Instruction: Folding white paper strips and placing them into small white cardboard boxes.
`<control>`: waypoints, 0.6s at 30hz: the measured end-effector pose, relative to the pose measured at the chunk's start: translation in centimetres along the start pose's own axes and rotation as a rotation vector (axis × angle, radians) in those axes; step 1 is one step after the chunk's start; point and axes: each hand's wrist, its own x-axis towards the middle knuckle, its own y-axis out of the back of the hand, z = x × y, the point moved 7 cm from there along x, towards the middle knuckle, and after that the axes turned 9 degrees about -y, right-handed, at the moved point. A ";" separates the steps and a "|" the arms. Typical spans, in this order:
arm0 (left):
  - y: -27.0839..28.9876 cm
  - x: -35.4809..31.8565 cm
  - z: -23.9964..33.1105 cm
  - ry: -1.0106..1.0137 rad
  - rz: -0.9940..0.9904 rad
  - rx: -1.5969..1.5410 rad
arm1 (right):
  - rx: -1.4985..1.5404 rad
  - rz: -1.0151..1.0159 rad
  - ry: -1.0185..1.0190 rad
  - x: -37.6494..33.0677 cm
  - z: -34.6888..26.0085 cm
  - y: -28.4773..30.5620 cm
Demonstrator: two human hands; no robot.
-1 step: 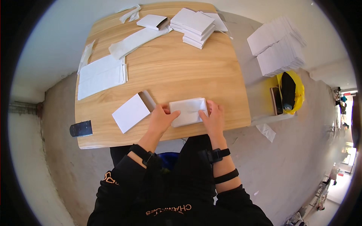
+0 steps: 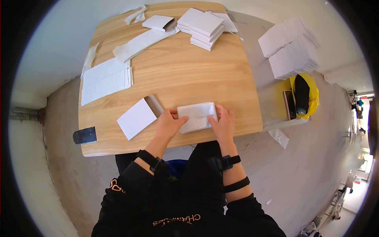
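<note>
At the table's near edge I hold a shallow white box tray [image 2: 196, 117] that appears lined with thin, whitish, half-clear sheet. My left hand [image 2: 169, 125] grips its left end, thumb over the near left rim and fingers along the side. On the right end, my right hand [image 2: 224, 123] is closed on the tray with its thumb pressing on the inside. To the left of my left hand lies a white box sleeve [image 2: 137, 118], its open end facing the upper right. What the sleeve contains, if anything, is not visible.
Flat white sheets [image 2: 106, 82] and a long wrapping strip [image 2: 138, 45] lie left and behind. Farther back are a white box [image 2: 158, 22] and stacked boxes [image 2: 201, 23]. A dark remote [image 2: 85, 135] overhangs the left edge. Right of the table are piled cartons [image 2: 290, 51] and a yellow bag [image 2: 314, 96].
</note>
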 end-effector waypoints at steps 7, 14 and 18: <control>-0.5 -1.0 2.7 -0.248 0.005 0.370 | -0.028 0.010 0.013 0.0 -0.3 0.5; 1.3 -4.1 3.9 -0.284 -0.041 -0.079 | 0.276 -0.106 -0.054 -1.6 -0.9 0.9; 3.6 -7.1 4.4 -0.169 -0.173 -0.309 | 0.743 -0.495 -0.234 -4.6 -2.1 -0.1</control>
